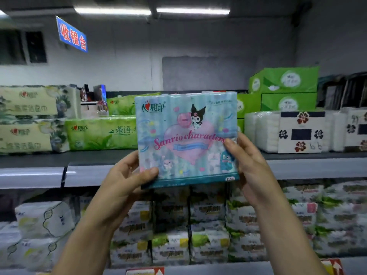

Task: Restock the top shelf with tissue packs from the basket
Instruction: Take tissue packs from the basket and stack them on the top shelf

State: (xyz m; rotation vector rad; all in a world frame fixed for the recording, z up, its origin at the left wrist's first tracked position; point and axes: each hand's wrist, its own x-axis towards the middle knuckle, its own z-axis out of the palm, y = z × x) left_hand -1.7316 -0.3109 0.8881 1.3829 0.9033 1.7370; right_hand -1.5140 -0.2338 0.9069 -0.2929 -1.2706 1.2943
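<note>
Head view: at frame centre, the left hand and right hand pinch the lower corners of an upright blue Sanrio tissue pack, held before the top shelf, between green tea tissue packs and white packs.

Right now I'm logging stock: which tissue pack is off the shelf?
The blue Sanrio pack, gripped between left hand and right hand; green packs and beige packs lie on the top shelf.
</note>
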